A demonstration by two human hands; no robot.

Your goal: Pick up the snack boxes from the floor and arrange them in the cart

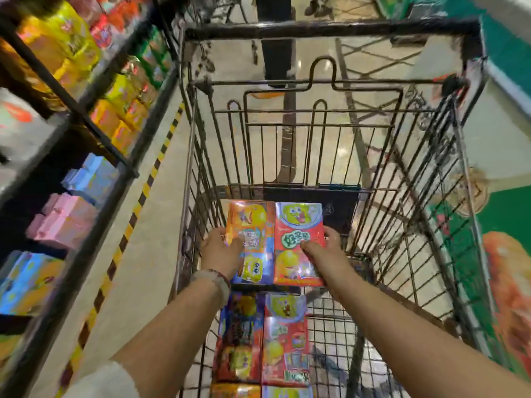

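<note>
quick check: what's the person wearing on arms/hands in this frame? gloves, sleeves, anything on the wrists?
No gloves; both hands are bare. The left hand has a pale, whitish band with a reddish patch around its wrist, and a light cream sleeve pushed up near the elbow. The right hand and its forearm show nothing worn; no sleeve is in view.

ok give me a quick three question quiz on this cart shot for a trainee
1. True or false: both hands hold boxes over the cart.
2. Which box does the right hand hold? A) the red box B) the orange and blue box
3. Fill in: the shelves stand on the person's ____ side.

Key
1. True: the left hand grips one too.
2. A
3. left
</note>
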